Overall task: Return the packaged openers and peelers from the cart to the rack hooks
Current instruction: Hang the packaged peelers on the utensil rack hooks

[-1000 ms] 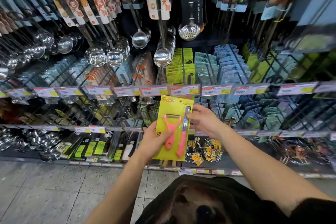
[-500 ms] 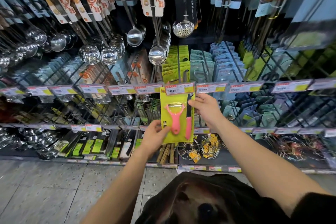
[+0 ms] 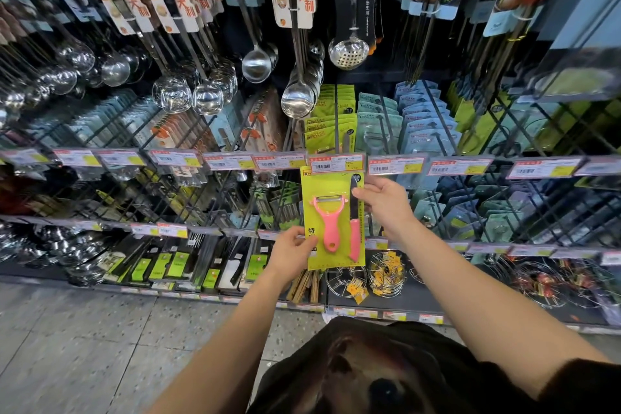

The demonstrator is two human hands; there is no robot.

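Both hands hold one flat, glossy lime-green card pack upright in front of the wire rack. The left hand pinches the pack's lower left edge between thumb and fingers. The right hand touches the upper right edge with thumb and fingertips, its palm opened toward the rack. Under the clear blister sit a pink plastic Y-shaped peeler with a thin metal blade across its fork, and beside it a small knife with a dark blade and a pink handle. The top of the pack lies just under a paper price tag in the clear plastic strip along the rack's rail. Behind that tag, matching green packs hang in a tight row on a thin metal hook, with pale teal and blue packs to their right. Above, polished steel ladles and a perforated skimmer hang from long handles. The floor below is speckled grey tile.
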